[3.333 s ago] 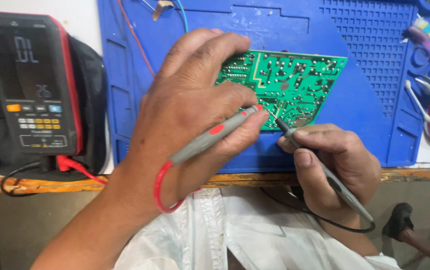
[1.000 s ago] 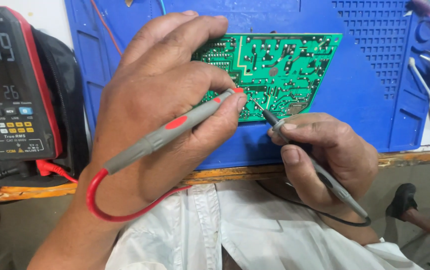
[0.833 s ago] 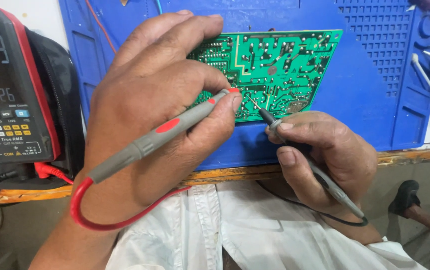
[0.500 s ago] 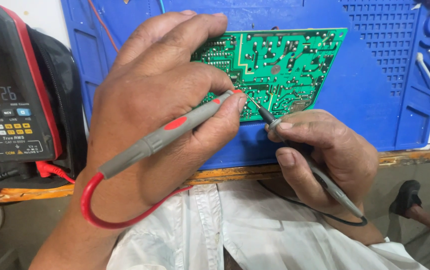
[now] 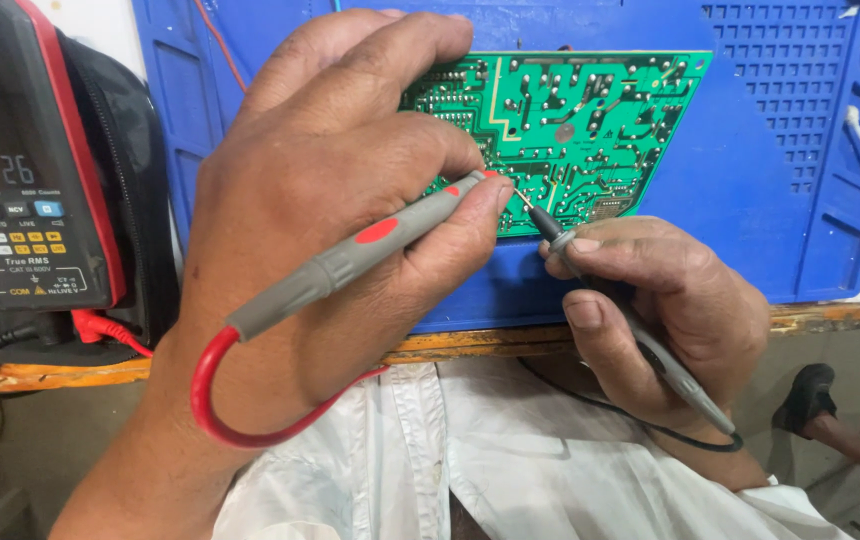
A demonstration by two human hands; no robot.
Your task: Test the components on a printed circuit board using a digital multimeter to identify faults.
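One green circuit board lay solder side up on a blue work mat at the bench's front edge. Two test probes met near its lower edge. The left hand was closed around the red-marked grey probe; the right hand pinched the black-tipped probe like a pen. One multimeter, dark with a red surround, stood at far left, bearing rows of yellow and grey buttons and a white-outlined panel below.

Your left hand presses the red-marked probe and your right hand the black probe onto the green circuit board.
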